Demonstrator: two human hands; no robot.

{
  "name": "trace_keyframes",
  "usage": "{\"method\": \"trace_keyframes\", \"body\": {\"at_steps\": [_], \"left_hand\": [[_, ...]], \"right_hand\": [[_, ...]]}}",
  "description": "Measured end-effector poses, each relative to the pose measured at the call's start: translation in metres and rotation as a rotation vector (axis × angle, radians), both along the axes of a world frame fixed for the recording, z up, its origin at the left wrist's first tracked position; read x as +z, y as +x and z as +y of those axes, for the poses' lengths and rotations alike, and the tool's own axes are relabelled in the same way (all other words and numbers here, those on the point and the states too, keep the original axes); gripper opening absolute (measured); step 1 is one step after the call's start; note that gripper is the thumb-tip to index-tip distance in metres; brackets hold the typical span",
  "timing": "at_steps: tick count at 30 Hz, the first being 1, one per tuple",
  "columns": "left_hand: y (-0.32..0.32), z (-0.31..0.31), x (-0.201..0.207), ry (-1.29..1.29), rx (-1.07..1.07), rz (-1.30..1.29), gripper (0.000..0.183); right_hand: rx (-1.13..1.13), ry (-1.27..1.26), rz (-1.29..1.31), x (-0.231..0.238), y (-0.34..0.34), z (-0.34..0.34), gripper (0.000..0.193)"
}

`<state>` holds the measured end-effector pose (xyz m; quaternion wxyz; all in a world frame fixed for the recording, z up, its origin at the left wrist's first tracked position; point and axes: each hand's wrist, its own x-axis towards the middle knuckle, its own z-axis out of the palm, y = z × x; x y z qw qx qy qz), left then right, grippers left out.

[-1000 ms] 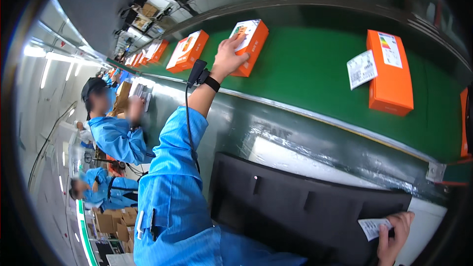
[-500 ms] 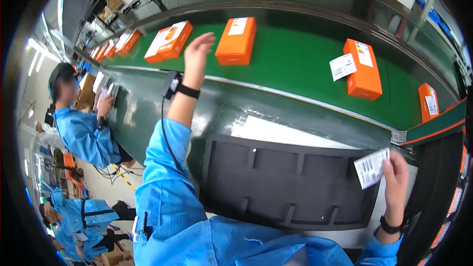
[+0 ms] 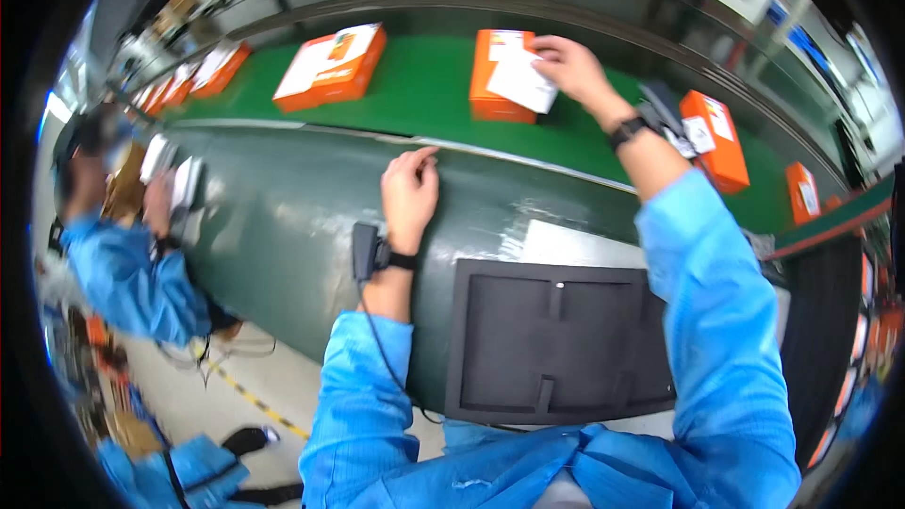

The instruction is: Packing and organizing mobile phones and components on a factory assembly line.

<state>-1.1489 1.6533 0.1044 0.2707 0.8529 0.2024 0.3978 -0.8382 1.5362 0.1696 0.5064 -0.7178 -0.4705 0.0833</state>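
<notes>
Over an orange box (image 3: pixel 498 109) on the green conveyor belt, my right hand (image 3: pixel 577 71) pinches a white label card (image 3: pixel 521 83) by its right edge. The card lies across the box's top face; whether it sticks to the box I cannot tell. My left hand (image 3: pixel 410 193) rests near the metal rail at the belt's near edge, holding nothing, its fingers loosely bent and partly apart. A small black device (image 3: pixel 367 251) with a cable is strapped to my left wrist.
A black compartment tray (image 3: pixel 547 339) lies on the bench before me, partly under my right forearm. Further orange boxes (image 3: pixel 344 71) stand along the belt to both sides. At the left a co-worker (image 3: pixel 141 264) in blue handles white items at the bench.
My right hand has swung from the tray's right side up and left to the box, carrying the label card. My left hand has come back from above the belt to its near edge.
</notes>
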Motion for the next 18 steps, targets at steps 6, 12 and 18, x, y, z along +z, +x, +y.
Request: {"method": "trace_keyframes", "body": {"at_steps": [6, 12, 18], "left_hand": [[-0.030, 0.018, 0.000, -0.016, 0.009, -0.004, 0.024], [-0.014, 0.012, 0.000, -0.072, -0.053, 0.005, 0.023], [-0.023, 0.018, 0.000, -0.087, -0.065, 0.002, 0.024]], "right_hand": [[0.097, -0.538, -1.010, 0.040, 0.022, -0.075, 0.071], [-0.037, -1.129, -1.279, 0.022, 0.068, -0.225, 0.049], [-0.402, -0.812, -1.056, 0.036, 0.086, -0.264, 0.025]]}}
